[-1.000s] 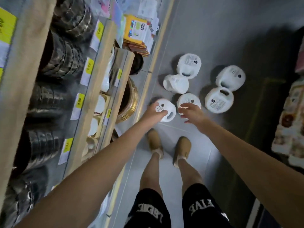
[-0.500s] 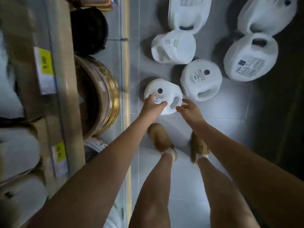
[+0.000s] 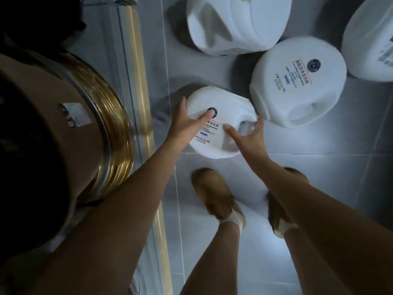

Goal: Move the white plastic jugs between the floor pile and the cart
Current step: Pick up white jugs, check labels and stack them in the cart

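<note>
Several white plastic jugs lie on the grey tiled floor. The nearest jug (image 3: 214, 99) lies label up just ahead of my feet. My left hand (image 3: 187, 124) rests spread on its top: thumb at the left edge, a fingertip on the round logo. My right hand (image 3: 248, 141) hovers with spread fingers over the jug's handle opening and holds nothing. A second jug (image 3: 297, 81) touches it on the right. A third jug (image 3: 238, 24) lies beyond, and a fourth jug (image 3: 370, 43) is cut off by the right edge. No cart is in view.
A big gold-rimmed pot (image 3: 110, 128) juts out from the low shelf on my left, close to my left forearm. A gold strip (image 3: 142, 103) runs along the shelf base. My feet in brown slippers (image 3: 214, 192) stand right behind the nearest jug.
I have bent much lower, so the jugs fill the view. My left hand has spread over the nearest jug's top, and my right hand has moved in over its handle.
</note>
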